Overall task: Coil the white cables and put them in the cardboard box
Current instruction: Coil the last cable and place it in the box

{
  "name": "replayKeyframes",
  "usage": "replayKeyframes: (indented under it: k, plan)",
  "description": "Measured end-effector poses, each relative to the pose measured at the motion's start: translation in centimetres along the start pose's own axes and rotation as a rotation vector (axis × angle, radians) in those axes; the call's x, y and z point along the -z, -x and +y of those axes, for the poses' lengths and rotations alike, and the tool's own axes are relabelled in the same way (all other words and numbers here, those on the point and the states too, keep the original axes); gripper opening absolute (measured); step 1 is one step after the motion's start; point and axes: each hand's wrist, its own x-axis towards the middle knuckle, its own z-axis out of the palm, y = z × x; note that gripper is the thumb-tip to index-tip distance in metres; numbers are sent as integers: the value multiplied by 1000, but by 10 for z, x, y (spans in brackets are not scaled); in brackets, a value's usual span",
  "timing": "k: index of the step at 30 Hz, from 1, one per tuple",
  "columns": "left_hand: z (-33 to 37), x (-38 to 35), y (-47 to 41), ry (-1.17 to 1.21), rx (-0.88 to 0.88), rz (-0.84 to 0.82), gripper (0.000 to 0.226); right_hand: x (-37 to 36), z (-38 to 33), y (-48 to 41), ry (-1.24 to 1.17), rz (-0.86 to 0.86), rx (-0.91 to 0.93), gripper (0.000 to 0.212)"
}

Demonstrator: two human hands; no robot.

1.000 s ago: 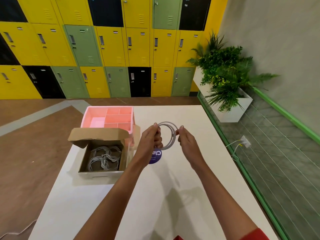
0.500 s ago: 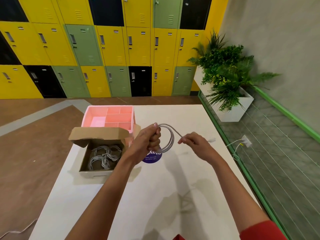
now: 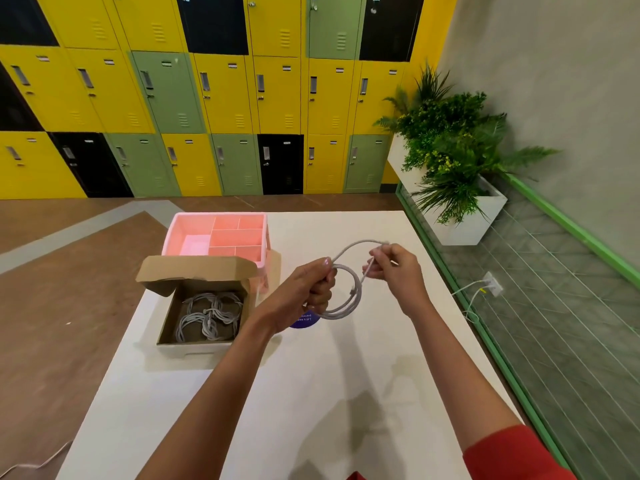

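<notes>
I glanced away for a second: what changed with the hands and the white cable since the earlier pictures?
The right hand drew the cable's loose end out to the right, then lifted it in an arch back toward the coil. The left hand kept gripping the coil. The cardboard box, the cables in it and the pink tray stayed put.

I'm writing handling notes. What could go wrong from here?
The left hand holds the coil at one side only; if that grip slackens while the right hand works the loose end, loops may spring open. The cardboard box has its flap overhanging the far edge; the coil might catch there.
</notes>
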Motion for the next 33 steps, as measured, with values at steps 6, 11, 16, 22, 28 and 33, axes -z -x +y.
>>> replayKeyframes:
  k: [6,11,16,22,28,33]
  plan:
    - [-2,-5,-3,-51,21,-36,33,-12,-26,7,-143,-162,-78,19]
    - [-5,-1,-4,-45,20,-31,32,-17,-39,18,-170,-342,-202,23]
    - [-8,2,-5,-22,5,-7,31,-15,-47,24,-111,-398,-212,11]
    - [-9,6,-5,-9,-6,46,31,-13,-43,25,52,-515,-242,8]
    - [-6,6,-5,-30,-28,71,29,-15,-48,31,-80,-598,-274,11]
    - [-5,5,-5,-61,-57,92,31,-16,-48,32,14,-577,-248,20]
